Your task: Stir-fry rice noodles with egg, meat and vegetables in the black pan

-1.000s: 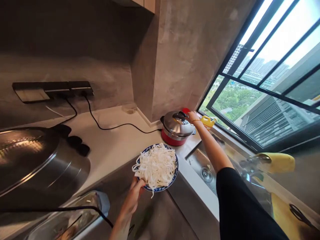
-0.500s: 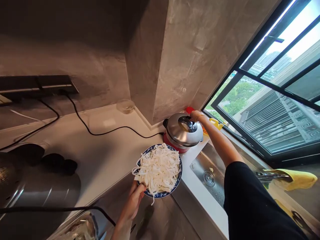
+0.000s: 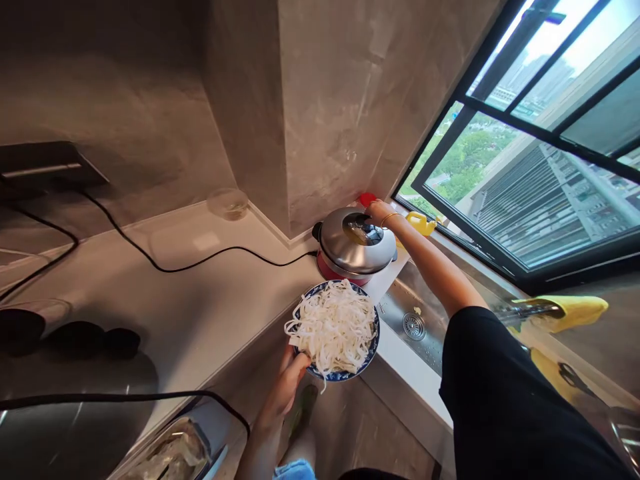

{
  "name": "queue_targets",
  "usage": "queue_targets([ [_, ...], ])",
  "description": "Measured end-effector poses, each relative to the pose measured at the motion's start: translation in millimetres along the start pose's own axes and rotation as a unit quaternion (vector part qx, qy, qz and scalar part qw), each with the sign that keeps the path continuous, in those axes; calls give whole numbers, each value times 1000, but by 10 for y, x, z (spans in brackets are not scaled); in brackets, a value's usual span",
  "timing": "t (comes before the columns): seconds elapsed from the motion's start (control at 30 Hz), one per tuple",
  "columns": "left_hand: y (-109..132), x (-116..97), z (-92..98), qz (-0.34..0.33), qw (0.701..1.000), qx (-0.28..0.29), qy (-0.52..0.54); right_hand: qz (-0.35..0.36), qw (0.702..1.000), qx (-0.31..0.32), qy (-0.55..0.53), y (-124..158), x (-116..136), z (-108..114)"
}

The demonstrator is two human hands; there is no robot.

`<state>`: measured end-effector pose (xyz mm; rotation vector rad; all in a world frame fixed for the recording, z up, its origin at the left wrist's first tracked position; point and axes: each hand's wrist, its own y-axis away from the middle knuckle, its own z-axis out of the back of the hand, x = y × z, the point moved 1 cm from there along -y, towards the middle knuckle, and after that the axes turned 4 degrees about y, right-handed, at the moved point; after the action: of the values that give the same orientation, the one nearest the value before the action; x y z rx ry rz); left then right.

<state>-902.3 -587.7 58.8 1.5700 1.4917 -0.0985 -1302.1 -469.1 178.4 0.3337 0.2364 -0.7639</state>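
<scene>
My left hand point(image 3: 290, 383) grips the near-left rim of a blue-patterned plate point(image 3: 373, 350), thumb on top. Wide white noodles point(image 3: 335, 327) are heaped on it, and a few strands hang over the edge. Farther off, my right hand point(image 3: 379, 212) is closed at the dark handle of a domed metal lid point(image 3: 340, 243). The fingertips are partly hidden there. Beneath the lid is a red electric pot point(image 3: 327, 269) on the counter, beyond the plate.
A black cord point(image 3: 220, 253) runs from the pot across the white counter point(image 3: 235, 300). Right of the plate is a steel sink point(image 3: 400, 300). A clear bowl point(image 3: 227, 203) stands by the wall. A yellow-handled container point(image 3: 420, 223) and a red object point(image 3: 367, 199) are near the window point(image 3: 475, 153).
The view has shifted, so the pot and counter appear farther left. The plate of noodles has come slightly right, closer in front of the pot. My right hand stays at the lid handle.
</scene>
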Motion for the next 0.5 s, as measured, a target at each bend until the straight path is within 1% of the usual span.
queue_targets([
  [0.07,-27,63,-70,8,999,18,-25,-25,997,-66,-43,288,63,23],
  [0.13,-49,145,-157,8,997,44,-57,-61,985,-108,-120,774,135,18],
  [0.2,-49,246,-284,2,992,86,-96,-104,963,-100,-228,1454,218,-53],
  [0.23,-31,305,-366,-2,987,109,-116,-130,945,-87,-288,1857,271,-119],
  [0.27,3,372,-462,-5,982,134,-134,-164,920,-80,-348,2293,338,-207],
  [0.3,57,448,-568,-2,976,160,-150,-210,887,-85,-403,2757,426,-314],
  [0.33,135,536,-683,6,968,188,-164,-266,846,-103,-450,3241,544,-437],
  [0.37,239,638,-802,21,960,218,-177,-328,797,-126,-491,3736,700,-570],
  [0.4,370,757,-920,42,948,251,-189,-390,741,-150,-526,4234,900,-704],
  [0.43,529,892,-1032,66,934,287,-201,-447,680,-173,-555,4728,1148,-833],
  [0.47,712,1047,-1133,89,919,322,-212,-494,619,-195,-578,5212,1442,-946],
  [0.5,917,1219,-1221,109,902,354,-221,-532,565,-217,-592,5682,1779,-1037],
])
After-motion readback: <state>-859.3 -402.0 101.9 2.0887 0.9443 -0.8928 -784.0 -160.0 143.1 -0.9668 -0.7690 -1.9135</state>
